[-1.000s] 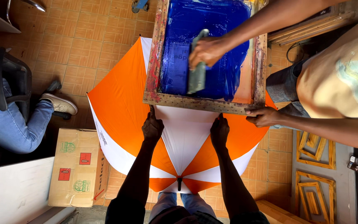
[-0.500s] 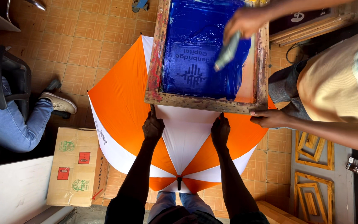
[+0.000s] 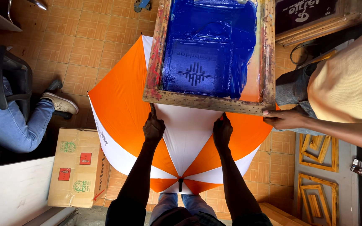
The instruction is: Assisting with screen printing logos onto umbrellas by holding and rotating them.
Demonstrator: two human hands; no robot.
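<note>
Seen from overhead, a person is pressing an open orange-and-white umbrella (image 3: 181, 138) flat beneath a wooden printing frame (image 3: 208, 102), whose mesh is coated in wet blue ink (image 3: 208, 50). The umbrella is lying canopy-up over the tiled floor (image 3: 93, 37), its white panel tucked under the frame's near rail. The left hand (image 3: 153, 127) is resting palm-down on the cloth with its index finger stretched up to touch the frame; the right hand (image 3: 222, 132) is lying flat on the same panel, fingertips at the rail. Neither hand is closing around anything: both are spread and bearing down, arms nearly straight. A co-worker's hand (image 3: 283, 118) is gripping the frame's right corner. The canopy looks thin, light and slippery, likely to wrinkle or slide unless held taut near the ribs, while the frame seems rigid and best gripped by its bare wood, clear of the ink. A cardboard box (image 3: 78, 167) is sitting to the left, beside a seated person's jeans-clad leg (image 3: 13, 121).
</note>
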